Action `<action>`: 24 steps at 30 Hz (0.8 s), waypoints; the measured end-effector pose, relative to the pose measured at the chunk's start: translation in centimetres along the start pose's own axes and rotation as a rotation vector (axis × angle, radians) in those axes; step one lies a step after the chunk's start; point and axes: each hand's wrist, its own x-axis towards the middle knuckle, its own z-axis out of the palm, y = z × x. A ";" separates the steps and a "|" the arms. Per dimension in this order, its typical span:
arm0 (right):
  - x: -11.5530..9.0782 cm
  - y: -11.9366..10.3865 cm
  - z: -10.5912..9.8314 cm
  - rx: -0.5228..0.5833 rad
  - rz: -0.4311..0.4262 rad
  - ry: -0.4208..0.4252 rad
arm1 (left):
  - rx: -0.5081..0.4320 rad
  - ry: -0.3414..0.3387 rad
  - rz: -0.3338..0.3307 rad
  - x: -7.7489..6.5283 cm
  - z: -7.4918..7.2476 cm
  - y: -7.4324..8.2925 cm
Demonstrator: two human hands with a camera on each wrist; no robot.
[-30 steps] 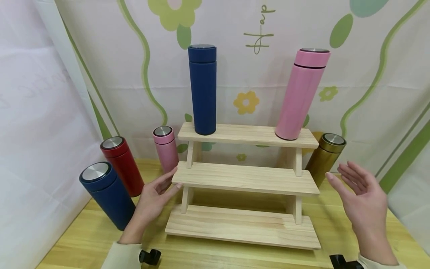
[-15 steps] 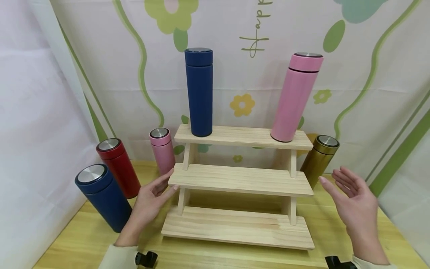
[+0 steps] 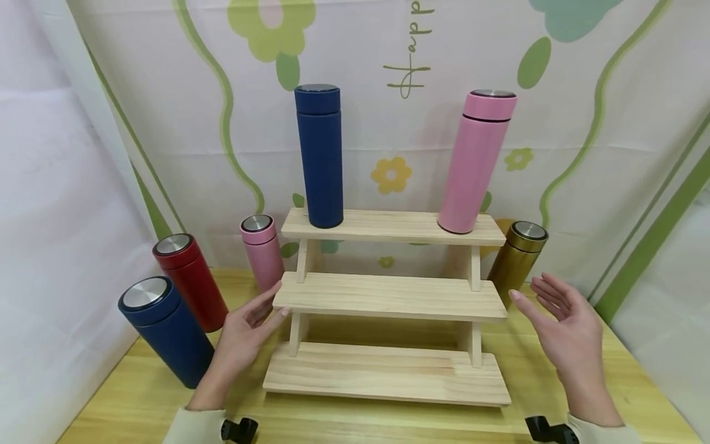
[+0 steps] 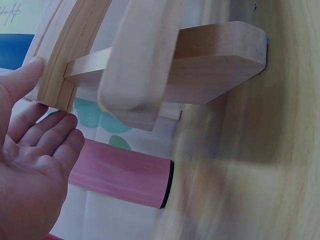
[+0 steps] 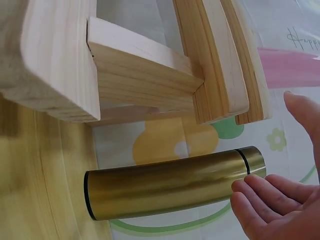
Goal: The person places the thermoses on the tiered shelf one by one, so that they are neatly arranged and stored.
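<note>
A pale wooden shelf (image 3: pixel 390 295) is standing on the yellowish table (image 3: pixel 432 427), its three boards climbing away from the person like stairs. The wood is looking light and plain, with fine grain lines running along the boards and stripes showing on their ends. Corners are curving softly, and thick supports (image 3: pixel 302 259) are joining each level to the next near both ends. On the bottom board (image 3: pixel 383 373), a darker streak is showing towards the right.

The person's left hand (image 3: pixel 244 336) is touching the left end of the middle board, thumb and fingers spreading apart at the edge; I can't tell how firmly they are pressing. The right hand (image 3: pixel 568 339) is hovering just off the shelf's right side, thumb standing wide of the fingers, holding nothing.

Up on the top board, a tall blue bottle (image 3: pixel 320 160) is standing towards the left and a tall pink bottle (image 3: pixel 477 166) towards the right. A gold bottle (image 3: pixel 516 259) is standing beyond the right hand, while a small pink bottle (image 3: pixel 263 256), a red bottle (image 3: pixel 191 283) and a short blue bottle (image 3: pixel 169 336) are standing on the left.
</note>
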 end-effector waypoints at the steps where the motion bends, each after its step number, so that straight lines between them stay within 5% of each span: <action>1: 0.0 0.0 0.1 -0.006 -0.002 0.000 | 0.001 -0.001 0.000 0.0 0.0 0.0; 17: 1.1 1.7 0.4 -0.041 0.081 -0.010 | -0.021 -0.003 -0.013 -0.4 -0.3 0.1; 24: 3.2 2.4 0.6 -0.056 0.125 -0.004 | -0.047 -0.006 0.000 -0.3 -0.2 0.1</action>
